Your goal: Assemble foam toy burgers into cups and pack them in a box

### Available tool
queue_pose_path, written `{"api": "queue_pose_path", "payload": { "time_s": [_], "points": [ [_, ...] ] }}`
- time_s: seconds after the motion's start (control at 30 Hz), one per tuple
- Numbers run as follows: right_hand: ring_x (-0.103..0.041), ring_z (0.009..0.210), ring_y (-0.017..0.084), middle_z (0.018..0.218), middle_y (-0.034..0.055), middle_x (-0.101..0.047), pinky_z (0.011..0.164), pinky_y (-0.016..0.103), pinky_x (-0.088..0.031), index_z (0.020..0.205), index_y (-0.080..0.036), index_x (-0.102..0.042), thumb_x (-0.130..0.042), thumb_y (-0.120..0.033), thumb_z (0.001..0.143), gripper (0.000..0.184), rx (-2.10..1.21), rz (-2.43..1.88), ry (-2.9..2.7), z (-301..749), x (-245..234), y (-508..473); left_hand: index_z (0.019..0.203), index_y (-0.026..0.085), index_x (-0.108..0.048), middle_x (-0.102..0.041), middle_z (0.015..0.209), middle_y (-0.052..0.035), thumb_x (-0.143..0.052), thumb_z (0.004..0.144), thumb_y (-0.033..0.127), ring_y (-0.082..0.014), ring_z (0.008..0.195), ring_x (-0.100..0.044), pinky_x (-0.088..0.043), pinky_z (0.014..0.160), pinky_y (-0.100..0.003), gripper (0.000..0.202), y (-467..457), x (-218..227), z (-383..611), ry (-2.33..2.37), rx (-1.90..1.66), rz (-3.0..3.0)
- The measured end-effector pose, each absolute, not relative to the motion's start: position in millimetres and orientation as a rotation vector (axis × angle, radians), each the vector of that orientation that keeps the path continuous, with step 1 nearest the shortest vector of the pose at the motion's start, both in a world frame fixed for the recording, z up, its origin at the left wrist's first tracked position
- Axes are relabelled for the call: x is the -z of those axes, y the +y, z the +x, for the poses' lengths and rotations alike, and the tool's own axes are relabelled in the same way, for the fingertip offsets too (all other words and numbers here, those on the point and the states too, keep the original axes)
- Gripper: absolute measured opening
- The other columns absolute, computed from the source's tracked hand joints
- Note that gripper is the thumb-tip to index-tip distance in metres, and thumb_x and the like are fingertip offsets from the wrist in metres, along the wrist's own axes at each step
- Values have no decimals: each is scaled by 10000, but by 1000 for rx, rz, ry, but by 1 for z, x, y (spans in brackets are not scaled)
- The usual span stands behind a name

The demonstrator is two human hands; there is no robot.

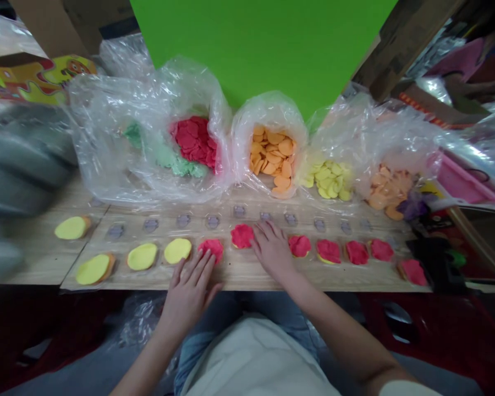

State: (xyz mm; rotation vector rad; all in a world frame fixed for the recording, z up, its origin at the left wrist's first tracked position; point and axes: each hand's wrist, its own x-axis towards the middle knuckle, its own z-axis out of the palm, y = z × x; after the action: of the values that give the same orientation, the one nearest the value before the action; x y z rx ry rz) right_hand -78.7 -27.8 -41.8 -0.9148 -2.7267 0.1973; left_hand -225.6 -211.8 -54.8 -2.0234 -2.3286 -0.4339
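My left hand lies palm down at the table's front, fingers stretched out. Its fingertips touch the lower left of a red wavy-edged piece. My right hand is also flat and palm down, its fingers over the row and its thumb side at the edge of another red piece. What lies under the right palm is hidden. Left of my left hand are yellow oval pieces on tan bases. Right of my right hand, several red pieces sit over yellow layers in clear plastic.
Behind the row, clear bags hold red pieces, orange ovals, pale yellow ovals and peach ovals. A green panel stands behind them. A black object is at the right, and a blurred grey shape at the left.
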Motion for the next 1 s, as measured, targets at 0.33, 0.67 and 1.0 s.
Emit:
{"api": "queue_pose_path", "payload": {
  "time_s": [0.33, 0.67, 1.0],
  "points": [
    [-103, 1321, 320, 1418, 93, -275, 1020, 530, -180, 1283, -189, -430, -401, -415, 875, 467, -121, -858, -2830, -68, 46, -48, 1282, 178, -409, -513, 1251, -129, -475, 827, 334, -235, 1184, -431, -211, 1032, -430, 485, -210, 47, -225, -2427, 378, -1979],
    [-244, 1289, 283, 1317, 48, -439, 976, 503, -340, 1158, -236, -544, -450, -185, 834, 340, -153, -638, -2617, -60, 44, -39, 1185, 257, -506, -555, 1175, -87, -541, 774, 348, -242, 1085, -500, -388, 922, -408, 422, -202, 26, -252, -2320, 547, -1999],
    [-548, 1052, 247, 1060, 47, -638, 778, 366, -527, 1055, -216, -604, -457, -118, 737, 365, 69, -352, -2365, -69, 62, 0, 1161, -1, -420, -477, 1155, -256, -541, 742, 371, -356, 1054, -498, -397, 847, -432, 573, 38, -23, -413, -2743, 980, -1042]
  ]
}}
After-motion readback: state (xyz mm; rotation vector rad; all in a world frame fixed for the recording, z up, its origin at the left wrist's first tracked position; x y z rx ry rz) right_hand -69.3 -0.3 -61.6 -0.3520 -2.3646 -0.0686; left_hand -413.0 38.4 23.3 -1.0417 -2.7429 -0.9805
